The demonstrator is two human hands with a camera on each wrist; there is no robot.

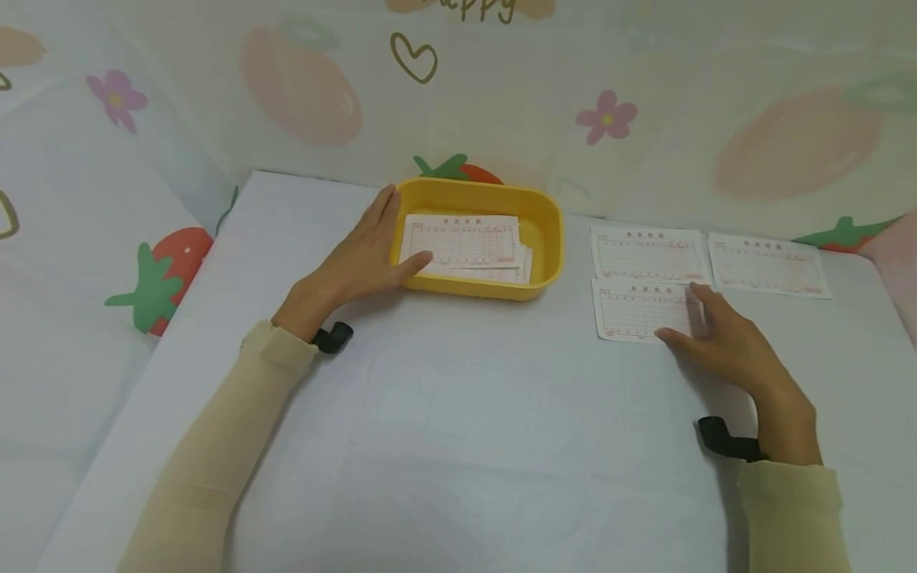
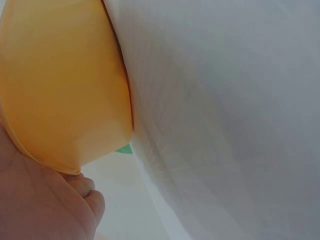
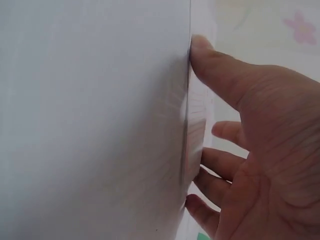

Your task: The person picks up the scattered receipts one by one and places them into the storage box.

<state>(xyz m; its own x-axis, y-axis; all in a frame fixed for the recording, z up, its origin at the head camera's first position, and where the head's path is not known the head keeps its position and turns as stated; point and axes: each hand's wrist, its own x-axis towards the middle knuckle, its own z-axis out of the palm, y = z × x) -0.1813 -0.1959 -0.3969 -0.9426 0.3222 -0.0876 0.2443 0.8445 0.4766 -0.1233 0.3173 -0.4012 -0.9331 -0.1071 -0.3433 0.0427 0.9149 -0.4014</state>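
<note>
In the head view, a yellow plastic basket (image 1: 552, 247) stands at the back of the table with several printed receipt slips (image 1: 462, 239) lying in it. My left hand (image 1: 365, 247) holds the basket's left end, thumb over the front rim and the other fingers along the outer side. The left wrist view shows the basket wall (image 2: 65, 85) close above the palm. To the right, a receipt slip (image 1: 630, 310) lies on the table under my right hand (image 1: 731, 342). Its thumb touches the slip's near edge, and the index fingertip reaches the far right corner, fingers spread.
Two more slips lie behind the right hand: a left one (image 1: 648, 253) and a right one (image 1: 770, 265). The white-covered table (image 1: 466, 430) meets a patterned cloth backdrop (image 1: 501, 103) behind the basket. Black wrist straps (image 1: 727, 438) sit on both forearms.
</note>
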